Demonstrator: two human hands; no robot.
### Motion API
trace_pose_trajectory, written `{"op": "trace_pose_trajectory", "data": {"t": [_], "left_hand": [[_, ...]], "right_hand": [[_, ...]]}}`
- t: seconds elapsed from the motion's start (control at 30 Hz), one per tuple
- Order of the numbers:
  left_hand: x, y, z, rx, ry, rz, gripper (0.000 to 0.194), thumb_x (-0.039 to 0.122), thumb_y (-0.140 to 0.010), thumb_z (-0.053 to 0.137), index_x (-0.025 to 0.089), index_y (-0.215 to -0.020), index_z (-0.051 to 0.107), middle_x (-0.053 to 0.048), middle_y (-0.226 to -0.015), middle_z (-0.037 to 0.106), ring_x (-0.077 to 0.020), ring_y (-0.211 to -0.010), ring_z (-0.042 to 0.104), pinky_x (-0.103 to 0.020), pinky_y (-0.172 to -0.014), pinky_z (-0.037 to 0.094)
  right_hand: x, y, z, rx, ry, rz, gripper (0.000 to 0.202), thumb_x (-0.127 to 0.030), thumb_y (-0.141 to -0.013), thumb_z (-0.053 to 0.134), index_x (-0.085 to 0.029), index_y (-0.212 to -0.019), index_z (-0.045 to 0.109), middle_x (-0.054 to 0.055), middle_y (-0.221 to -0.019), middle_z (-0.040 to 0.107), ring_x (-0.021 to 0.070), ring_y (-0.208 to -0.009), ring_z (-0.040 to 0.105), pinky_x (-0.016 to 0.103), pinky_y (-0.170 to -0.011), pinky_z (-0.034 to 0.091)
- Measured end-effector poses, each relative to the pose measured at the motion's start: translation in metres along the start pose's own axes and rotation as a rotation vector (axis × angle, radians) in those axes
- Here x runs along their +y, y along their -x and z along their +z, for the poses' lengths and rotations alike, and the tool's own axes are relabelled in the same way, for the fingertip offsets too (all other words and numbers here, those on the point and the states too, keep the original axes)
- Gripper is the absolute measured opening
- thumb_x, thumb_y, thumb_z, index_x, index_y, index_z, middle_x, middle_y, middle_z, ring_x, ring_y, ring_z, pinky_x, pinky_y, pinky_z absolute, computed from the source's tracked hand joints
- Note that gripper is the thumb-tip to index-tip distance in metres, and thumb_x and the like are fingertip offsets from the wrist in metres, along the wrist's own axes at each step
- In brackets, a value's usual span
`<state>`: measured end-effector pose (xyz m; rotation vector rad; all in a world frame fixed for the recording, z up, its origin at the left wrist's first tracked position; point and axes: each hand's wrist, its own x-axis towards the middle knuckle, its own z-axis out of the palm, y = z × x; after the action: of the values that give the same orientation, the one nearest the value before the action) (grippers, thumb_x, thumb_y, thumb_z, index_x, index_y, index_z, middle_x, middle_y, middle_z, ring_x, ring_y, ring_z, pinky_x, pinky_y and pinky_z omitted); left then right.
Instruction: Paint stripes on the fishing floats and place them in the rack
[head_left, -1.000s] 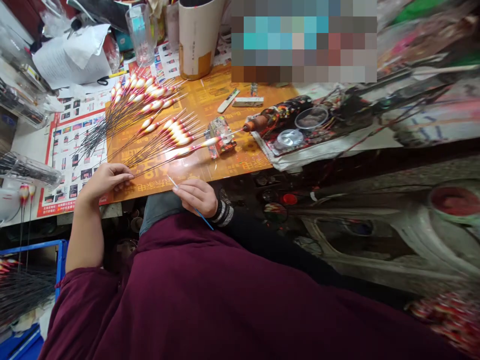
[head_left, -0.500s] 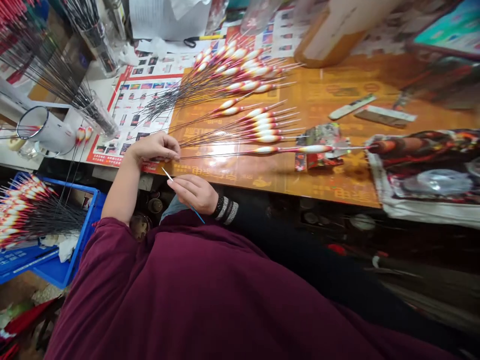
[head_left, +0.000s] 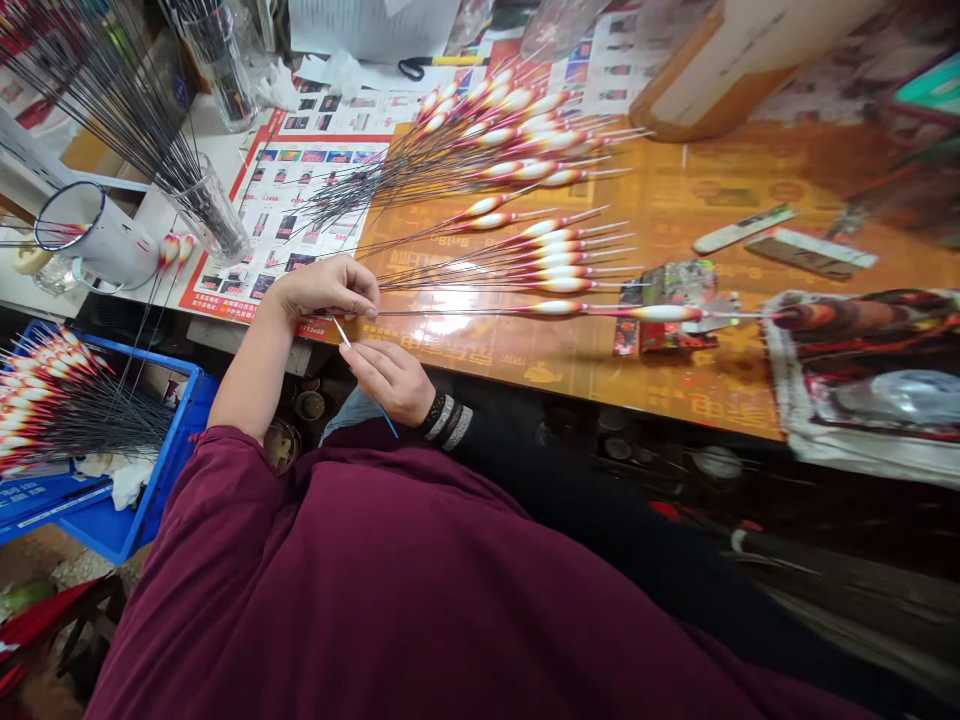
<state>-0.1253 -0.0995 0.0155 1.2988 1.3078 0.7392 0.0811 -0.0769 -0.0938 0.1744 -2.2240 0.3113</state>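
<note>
My left hand [head_left: 336, 287] rests at the table's front edge, fingers pinched around the thin dark stem of a fishing float [head_left: 559, 308], whose red, yellow and white body lies to the right. In line with it is a second float body [head_left: 667, 313]; whether the two are joined I cannot tell. My right hand [head_left: 394, 382], just below and nearer to me, is closed around a thin blue-handled brush [head_left: 386, 420]. The pale end of the brush points up beside my left fingers. More floats [head_left: 559, 255] lie side by side just behind.
A larger pile of floats [head_left: 517, 125] lies farther back. To the left stand a white mug [head_left: 127, 245] and a clear glass [head_left: 214, 215] of dark stems. A blue crate [head_left: 191, 420] of floats sits lower left. Two flat sticks [head_left: 814, 255] and a cloth [head_left: 832, 450] are at right.
The brush has come up, its pale end now nearer my left fingers. The view has shifted, so most table items appear farther right. Both hands keep their grips.
</note>
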Motion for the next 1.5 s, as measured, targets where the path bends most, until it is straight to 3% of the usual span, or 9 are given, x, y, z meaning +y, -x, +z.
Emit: {"op": "trace_pose_trajectory", "data": {"t": [0.13, 0.3, 0.67, 1.07, 1.3, 1.5], "left_hand": [[-0.001, 0.000, 0.000, 0.000, -0.002, 0.010, 0.022, 0.030, -0.069, 0.085, 0.010, -0.072, 0.075, -0.003, -0.055, 0.062, -0.0059, -0.046, 0.048, -0.018, -0.045, 0.034], [0.000, 0.000, 0.000, 0.007, -0.013, 0.003, 0.022, 0.030, -0.068, 0.085, 0.010, -0.071, 0.075, -0.003, -0.055, 0.062, -0.0062, -0.046, 0.049, -0.018, -0.045, 0.034], [0.002, 0.001, 0.002, 0.027, 0.005, -0.004, 0.022, 0.029, -0.067, 0.085, 0.010, -0.070, 0.074, -0.004, -0.056, 0.063, -0.0072, -0.047, 0.052, -0.018, -0.046, 0.038], [0.003, 0.001, 0.002, 0.009, 0.020, 0.006, 0.024, 0.030, -0.066, 0.087, 0.011, -0.069, 0.073, -0.001, -0.052, 0.058, -0.0057, -0.045, 0.046, -0.018, -0.044, 0.035], [0.003, 0.003, 0.000, 0.004, -0.083, 0.003, 0.028, 0.038, -0.070, 0.083, 0.012, -0.074, 0.074, -0.003, -0.059, 0.063, -0.0068, -0.048, 0.048, -0.020, -0.047, 0.034], [0.039, -0.003, 0.013, -0.027, -0.447, 0.095, 0.014, 0.028, -0.081, 0.071, 0.015, -0.079, 0.076, -0.003, -0.068, 0.069, -0.0092, -0.058, 0.058, -0.022, -0.057, 0.040]], "right_hand": [[0.000, 0.000, 0.001, 0.046, -0.023, -0.014, 0.039, -0.012, -0.098, 0.049, -0.011, -0.137, 0.057, 0.014, -0.120, 0.070, 0.0229, -0.117, 0.064, 0.041, -0.097, 0.061], [0.000, 0.001, 0.003, -0.005, -0.040, 0.030, 0.040, -0.014, -0.099, 0.048, -0.013, -0.138, 0.057, 0.014, -0.121, 0.070, 0.0237, -0.117, 0.066, 0.044, -0.098, 0.061], [0.000, -0.001, 0.002, 0.022, -0.073, 0.021, 0.044, -0.014, -0.099, 0.049, -0.014, -0.143, 0.052, 0.015, -0.123, 0.069, 0.0244, -0.120, 0.063, 0.044, -0.100, 0.060], [0.000, 0.000, 0.000, 0.018, -0.078, 0.003, 0.044, -0.013, -0.098, 0.049, -0.013, -0.142, 0.052, 0.015, -0.120, 0.070, 0.0247, -0.118, 0.065, 0.044, -0.099, 0.060], [0.004, 0.014, -0.026, 0.019, -0.188, -0.102, 0.046, -0.015, -0.096, 0.052, -0.017, -0.142, 0.053, 0.013, -0.112, 0.073, 0.0221, -0.108, 0.069, 0.040, -0.089, 0.063], [0.010, 0.031, -0.058, 0.109, -0.102, -0.057, 0.051, -0.011, -0.091, 0.055, -0.013, -0.142, 0.053, 0.012, -0.101, 0.074, 0.0217, -0.095, 0.071, 0.036, -0.079, 0.063]]}}
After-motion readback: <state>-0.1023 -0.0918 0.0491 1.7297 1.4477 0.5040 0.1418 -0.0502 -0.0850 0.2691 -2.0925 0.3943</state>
